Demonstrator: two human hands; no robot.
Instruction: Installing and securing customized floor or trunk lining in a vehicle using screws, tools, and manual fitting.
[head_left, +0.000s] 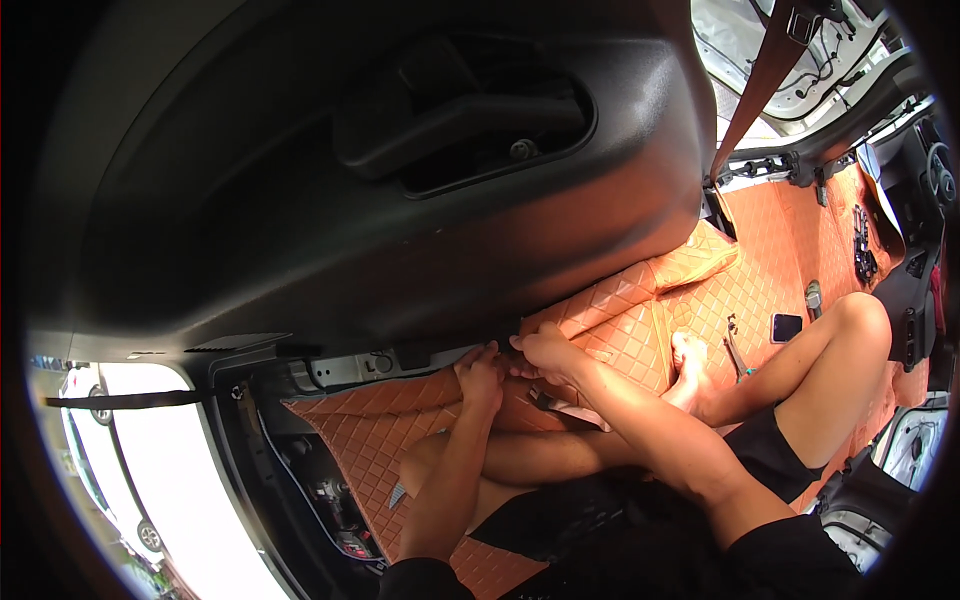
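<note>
An orange-brown quilted floor mat [400, 415] lies under my bent legs, its edge running along the foot of a large black side trim panel [450, 250]. My left hand [480, 372] is closed at that edge, fingers curled toward the panel. Close beside it, my right hand [545, 352] is closed too, next to a raised fold of the mat [610, 300]. The fingertips of both hands nearly meet on the mat's edge; anything smaller between them is hidden. Just below my hands lies a dark object [543, 400], partly covered and unclear in kind.
Right of my bare foot [688, 355] lie a tool with a teal end [738, 360], a phone [787, 328] and a brush-like object [813, 298]. Black cables [862, 245] lie farther off. A brown seat belt [765, 90] hangs at upper right. Exposed wiring [335, 500] runs along the left sill.
</note>
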